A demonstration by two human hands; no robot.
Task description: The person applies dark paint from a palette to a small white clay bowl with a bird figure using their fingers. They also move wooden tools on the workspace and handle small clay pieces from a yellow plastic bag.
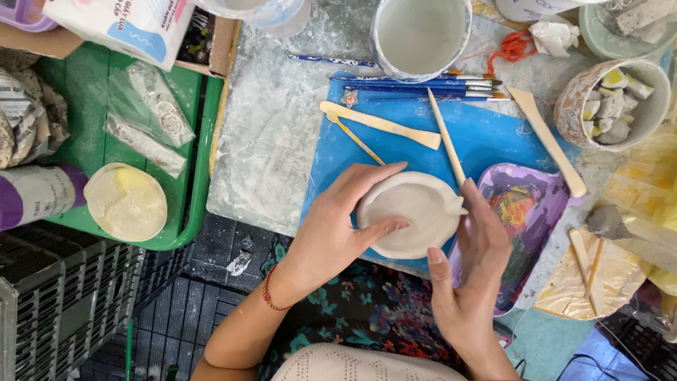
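While both hands cup a pale clay bowl [409,214] at centre frame on a blue mat [486,137], left hand [331,226] fingers spread around its left rim, right hand [476,264] fingers together against its right edge, wooden modelling tools [384,125] above, purple paint tray [529,212] right.

- Left hand [338,226] is curving around the bowl's [409,212] left rim, thumb inside, fingers spread.
- Right hand [472,261] is cupping the bowl's right edge, fingers upright, palm turned inward.
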